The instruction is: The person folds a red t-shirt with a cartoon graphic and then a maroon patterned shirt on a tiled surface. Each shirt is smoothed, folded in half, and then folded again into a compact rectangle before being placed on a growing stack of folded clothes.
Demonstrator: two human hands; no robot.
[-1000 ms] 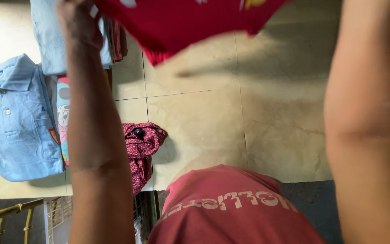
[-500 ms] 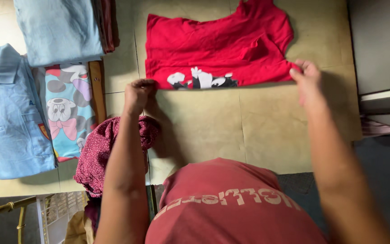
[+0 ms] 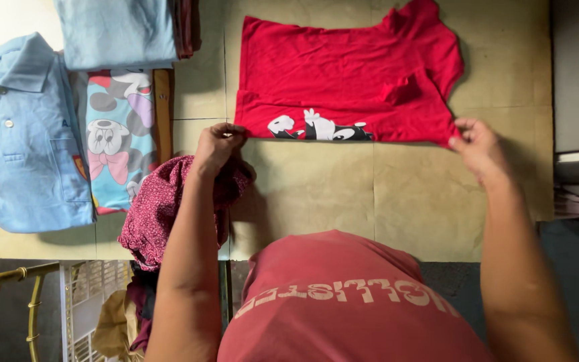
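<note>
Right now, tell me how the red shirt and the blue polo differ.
The red shirt lies folded across the table, cartoon print along its near edge; the blue polo lies at the left, collar and buttons up. Left hand and right hand pinch the red shirt's corners; nobody touches the polo. Both lie flat.

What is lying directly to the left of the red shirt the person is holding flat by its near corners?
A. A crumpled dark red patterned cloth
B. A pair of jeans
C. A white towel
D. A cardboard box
A: the left hand pinching the red shirt rests over a crumpled dark red patterned cloth; the right hand holds the other corner.
</note>
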